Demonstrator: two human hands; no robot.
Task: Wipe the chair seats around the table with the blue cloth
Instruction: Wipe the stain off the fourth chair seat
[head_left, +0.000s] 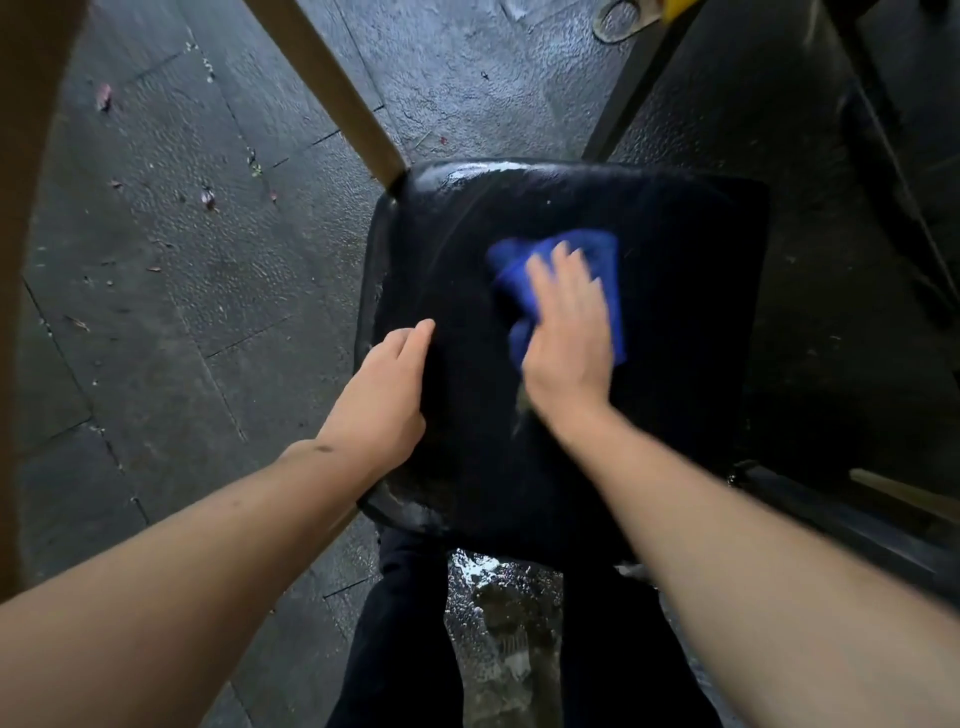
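A black padded chair seat (675, 312) fills the middle of the head view, wet and shiny along its far and near edges. A crumpled blue cloth (597, 254) lies on the seat's centre. My right hand (566, 338) presses flat on the cloth with fingers spread, blurred by motion. My left hand (384, 384) rests on the seat's left edge, fingers curled over the rim and gripping it.
A tan wooden leg (332, 88) slants from the top down to the seat's far left corner. Dark metal frame bars (639, 78) stand at the upper right. Wet dark paving (182, 249) with scattered debris lies to the left. My dark trouser legs (405, 623) are below the seat.
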